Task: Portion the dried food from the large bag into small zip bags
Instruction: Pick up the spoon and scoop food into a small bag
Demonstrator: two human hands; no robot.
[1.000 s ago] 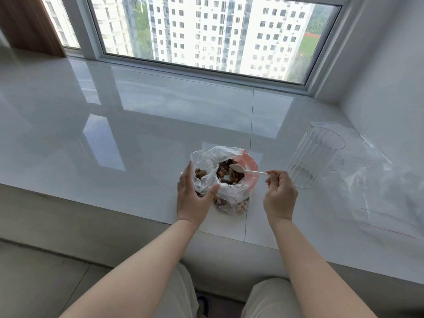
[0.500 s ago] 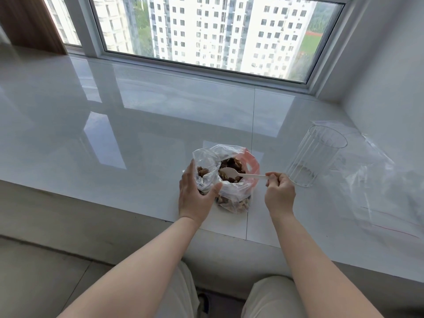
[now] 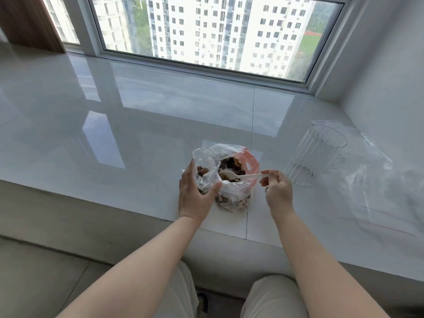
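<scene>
The left hand (image 3: 195, 195) grips the left side of the large bag (image 3: 226, 173), fingers and thumb curled round the plastic. The bag stands open on the white sill (image 3: 137, 125), holding dried food (image 3: 231, 167). Right of the bag, the right hand (image 3: 278, 191) pinches a white spoon (image 3: 243, 176), bowl inside the bag. Farther right stands a clear cup (image 3: 314, 157), with small zip bags (image 3: 378, 191) beyond.

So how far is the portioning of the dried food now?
Done: nothing visibly portioned yet; the clear bags at the right lie flat and look empty, as does the clear plastic cup.
In hand: the left hand holds the open bag of dried food, and the right hand pinches a white plastic spoon dipped into it.
Left: apparently all the filling and sealing.
</scene>
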